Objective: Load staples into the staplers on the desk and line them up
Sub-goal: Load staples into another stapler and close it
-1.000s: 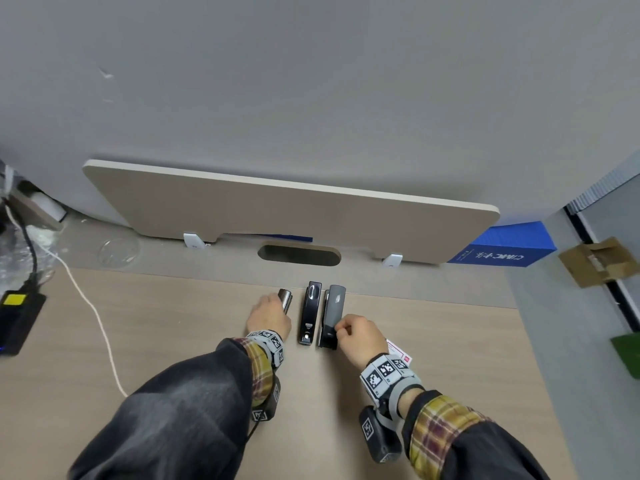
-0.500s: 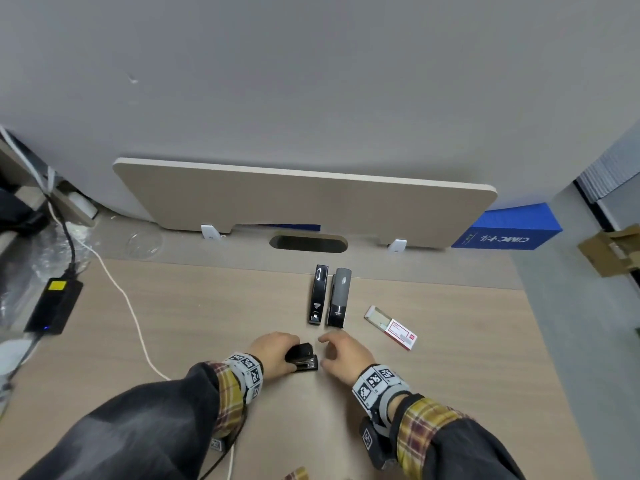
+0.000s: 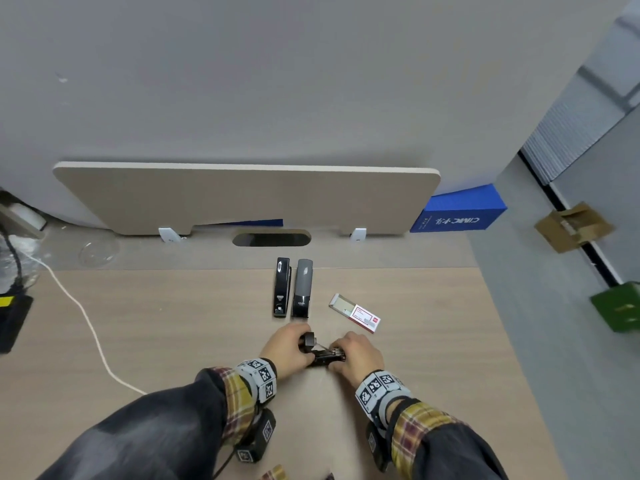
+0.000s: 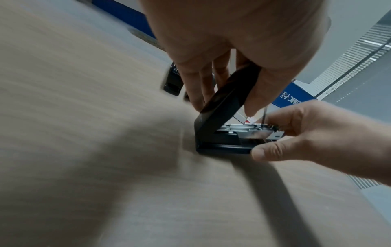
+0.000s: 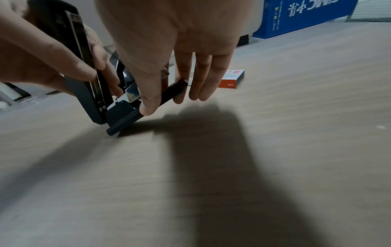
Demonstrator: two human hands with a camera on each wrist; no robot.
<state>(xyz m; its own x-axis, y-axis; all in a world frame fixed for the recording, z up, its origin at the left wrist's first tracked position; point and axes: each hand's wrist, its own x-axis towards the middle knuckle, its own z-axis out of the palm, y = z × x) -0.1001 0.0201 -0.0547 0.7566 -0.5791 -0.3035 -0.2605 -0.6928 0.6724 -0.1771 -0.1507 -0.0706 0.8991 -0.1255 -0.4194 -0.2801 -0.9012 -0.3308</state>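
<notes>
A small black stapler (image 3: 323, 355) lies on the desk near me, hinged open. My left hand (image 3: 298, 344) grips its raised lid (image 4: 228, 93) between thumb and fingers. My right hand (image 3: 341, 355) pinches the base and metal magazine (image 4: 253, 132) from the right; in the right wrist view its thumb (image 5: 146, 108) presses the base (image 5: 127, 118). Farther back, a black stapler (image 3: 282, 287) and a grey-topped stapler (image 3: 302, 289) lie shut, side by side. A red-and-white staple box (image 3: 356, 313) lies to the right of them.
A white cable (image 3: 86, 323) runs across the left of the desk, next to a black adapter (image 3: 14, 320). A beige divider panel (image 3: 242, 199) and a cable slot (image 3: 272, 239) stand at the back. A blue box (image 3: 457, 213) is at the back right. The desk's edge (image 3: 491, 306) runs down the right.
My left hand carried the small stapler from beside the row toward me. My right hand left the grey-topped stapler and took the small one's base. Its lid now stands raised.
</notes>
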